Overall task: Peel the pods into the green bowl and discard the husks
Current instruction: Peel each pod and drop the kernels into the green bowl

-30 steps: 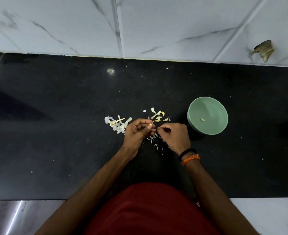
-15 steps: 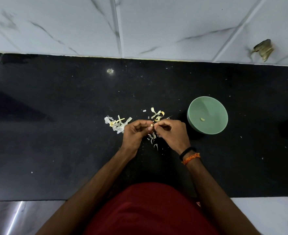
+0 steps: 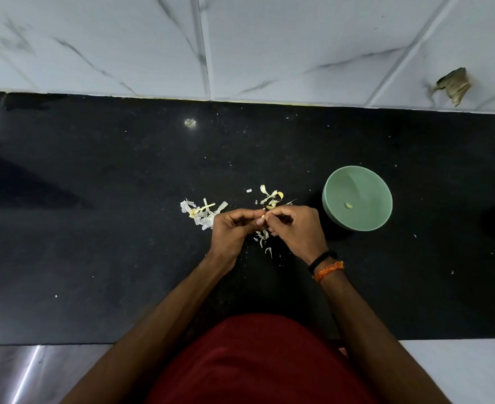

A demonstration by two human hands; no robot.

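On the black counter [image 3: 95, 258], at the left of the hands, a small heap of pale husks [image 3: 201, 212] is seen, lying just beside the left hand. The left hand [image 3: 233, 228] is held above the counter with its fingers curled, and a small pale pod [image 3: 264, 214] is pinched at its fingertips. The same pod is pinched from the other side by the right hand [image 3: 294, 228], whose fingers are also curled, so both hands are met together on it. More husks [image 3: 271, 198] are scattered just behind the hands, and some thin shreds [image 3: 262, 237] are lying on the counter under and between them. Two bands [image 3: 326, 265], one black and one orange, are worn on the right wrist. To the right of the hands, near but not touching, the green bowl [image 3: 333, 211] is placed on the counter, and one peeled piece [image 3: 348, 205] is seen inside it. Behind the counter a white tiled wall [image 3: 269, 48] is seen.
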